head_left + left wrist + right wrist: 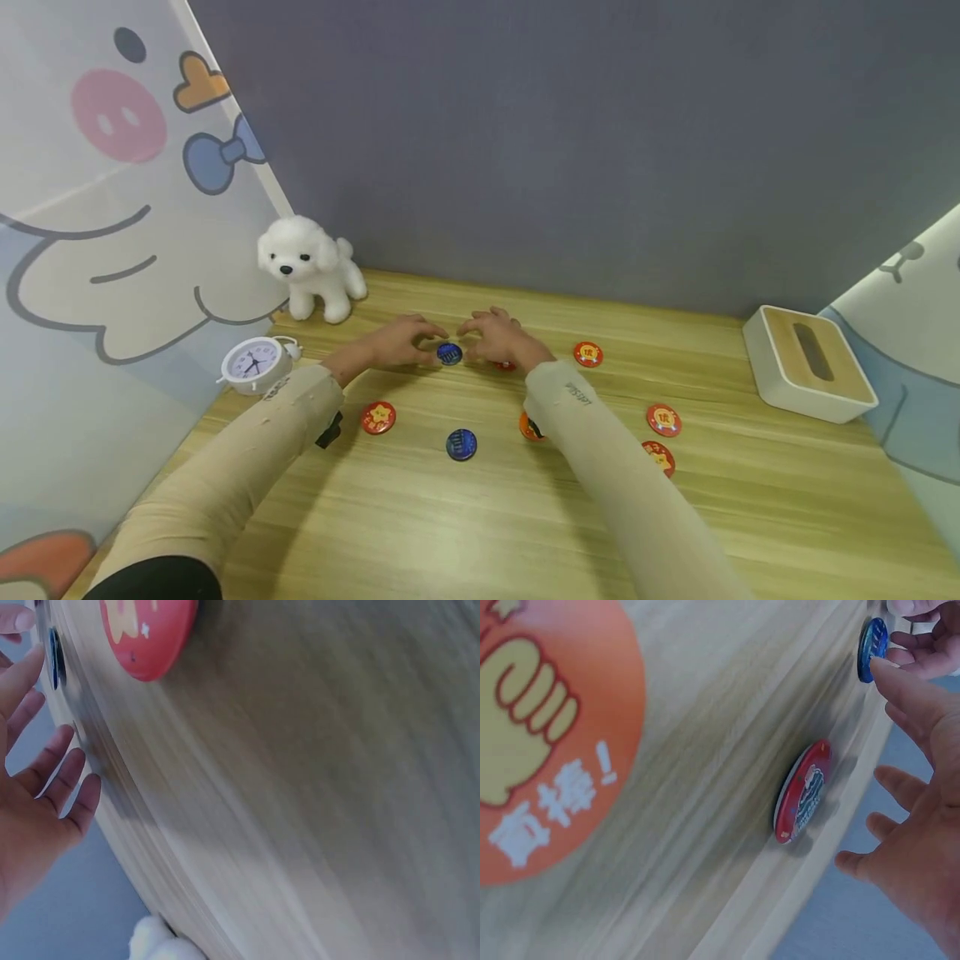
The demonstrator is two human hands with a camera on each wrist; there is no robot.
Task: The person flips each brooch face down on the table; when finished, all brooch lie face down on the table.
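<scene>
A round blue badge (449, 354) lies flat on the table between my two hands. Just left of it is my left hand (408, 342), fingers loosely bent and spread, holding nothing. My right hand (497, 335) hovers on the other side, thumb and index fingertip close to the badge and the other fingers spread. Below the right palm lies a red badge (804, 791), mostly covered by that hand in the head view. An orange badge (540, 735) with a fist print sits nearer, partly behind the right sleeve (585, 425) in the head view.
Nearer on the wooden table are a second blue badge (461, 444) and a red star badge (378, 417). Several red badges (588, 354) lie to the right. A white alarm clock (257, 364) and plush dog (318, 271) stand left, a tissue box (810, 362) right.
</scene>
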